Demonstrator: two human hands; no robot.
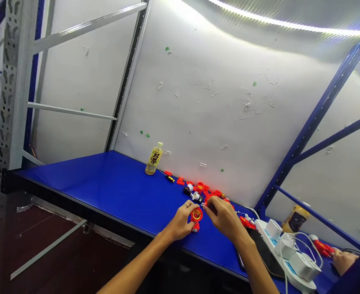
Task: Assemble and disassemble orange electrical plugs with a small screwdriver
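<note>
A red plastic piece with a round ring and a coppery coil inside (196,215) is gripped by my left hand (181,220), which wears a ring on one finger. Close to its right, my right hand (223,214) has its fingers pinched together; a small white tip shows at the fingertips, too small to name. Just behind both hands lie a white round part (196,196), a dark part (187,190) and several red plastic parts (200,187) near the wall.
A yellow-labelled bottle (154,159) and a yellow-black screwdriver (169,178) stand and lie at the back of the blue table (106,188). At right are a phone (267,255) and a white power strip with chargers (293,261). Another person's hand (344,261) is beyond the blue frame.
</note>
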